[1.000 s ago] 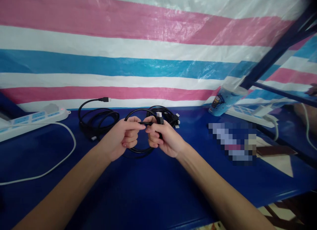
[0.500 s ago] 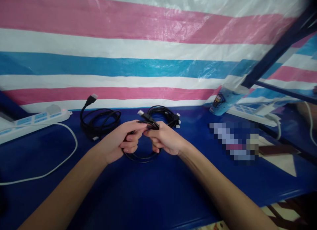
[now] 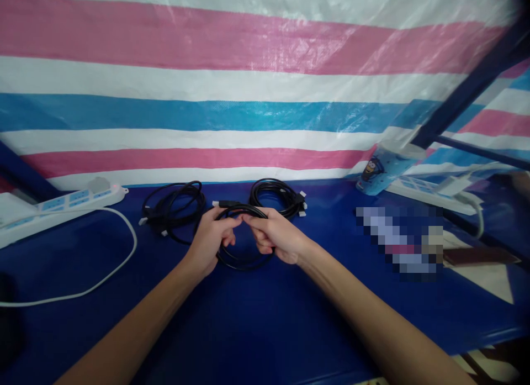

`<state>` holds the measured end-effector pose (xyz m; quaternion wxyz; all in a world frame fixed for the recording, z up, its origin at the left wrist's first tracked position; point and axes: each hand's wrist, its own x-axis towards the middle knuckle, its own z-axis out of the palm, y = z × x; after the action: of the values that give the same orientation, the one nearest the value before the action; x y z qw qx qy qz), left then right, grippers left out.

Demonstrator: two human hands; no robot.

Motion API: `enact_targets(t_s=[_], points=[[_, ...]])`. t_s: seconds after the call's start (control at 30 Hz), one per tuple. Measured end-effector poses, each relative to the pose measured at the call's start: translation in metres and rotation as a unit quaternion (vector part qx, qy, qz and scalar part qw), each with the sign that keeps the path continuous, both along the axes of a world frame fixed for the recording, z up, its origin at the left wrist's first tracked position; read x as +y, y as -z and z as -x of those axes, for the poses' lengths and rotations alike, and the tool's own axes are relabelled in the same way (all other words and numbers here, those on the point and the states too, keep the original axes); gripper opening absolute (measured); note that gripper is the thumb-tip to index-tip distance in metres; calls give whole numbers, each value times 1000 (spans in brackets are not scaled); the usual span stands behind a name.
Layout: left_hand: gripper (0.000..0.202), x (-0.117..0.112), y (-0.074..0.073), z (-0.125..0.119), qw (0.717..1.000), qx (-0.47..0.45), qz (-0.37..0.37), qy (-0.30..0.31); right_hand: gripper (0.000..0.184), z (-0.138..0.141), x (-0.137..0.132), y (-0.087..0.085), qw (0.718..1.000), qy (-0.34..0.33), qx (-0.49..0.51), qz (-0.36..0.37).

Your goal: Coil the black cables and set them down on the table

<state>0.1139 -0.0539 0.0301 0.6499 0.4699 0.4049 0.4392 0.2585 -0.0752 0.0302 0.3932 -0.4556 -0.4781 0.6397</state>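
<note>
A looped black cable [image 3: 244,264] hangs between my two hands over the blue table. My left hand [image 3: 213,236] is closed around the left side of the loop, with a plug [image 3: 227,204] sticking up by its fingers. On the loop's right side my right hand [image 3: 275,232] is closed too, its thumb tip close to the left thumb. Behind it lies a coiled black cable [image 3: 271,189] with light-tipped plugs [image 3: 301,200]. Left of my hands lies another loosely wound black cable [image 3: 171,208], its plug [image 3: 146,220] pointing left.
At the left is a white power strip [image 3: 83,200] with a white cord [image 3: 128,230] curving over the table [image 3: 244,330]. On the right stand a blue cup [image 3: 385,167], a second power strip [image 3: 430,194] and a brown flat object [image 3: 480,256]. A striped sheet [image 3: 248,114] hangs behind.
My left hand has turned more upright round the loop, and the plug that stood up between my hands now lies flatter, pointing left. The left cable's raised plug has dropped onto the table.
</note>
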Motion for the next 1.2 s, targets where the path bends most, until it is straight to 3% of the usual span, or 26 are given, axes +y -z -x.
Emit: enact_targets(t_s=[0.2,0.33,0.43,0.53,0.6,0.7,0.87,1.03,1.1,1.2], points=[[17,-3,-5,2,980,-48,95,170,31,-17,-1,-10,995,-72,-68,-9],[30,-4,-12,6,969,-132,76,194,31,-19,3,-12,992,-86,-80,-54],[58,-4,-11,9,959,-176,52,214,29,-27,5,-12,987,-121,-74,-71],[80,-8,-11,7,940,-149,57,300,21,-36,4,-15,978,-181,-84,-68],[68,-14,-12,2,933,-84,73,341,13,-39,3,-17,975,-183,-97,-80],[44,-23,-16,-7,955,-31,80,284,19,-32,4,-14,984,-103,-91,-117],[30,-26,-27,-14,988,-77,11,135,20,-10,8,-4,992,53,-6,-112],[34,-20,-31,-7,986,-131,-100,-40,30,8,0,-4,993,62,98,-38],[42,-19,-28,-5,993,-102,-62,-25,29,5,-2,-7,993,55,104,-14],[44,-17,-25,-3,996,-65,35,47,26,-8,-3,-13,995,36,88,15]])
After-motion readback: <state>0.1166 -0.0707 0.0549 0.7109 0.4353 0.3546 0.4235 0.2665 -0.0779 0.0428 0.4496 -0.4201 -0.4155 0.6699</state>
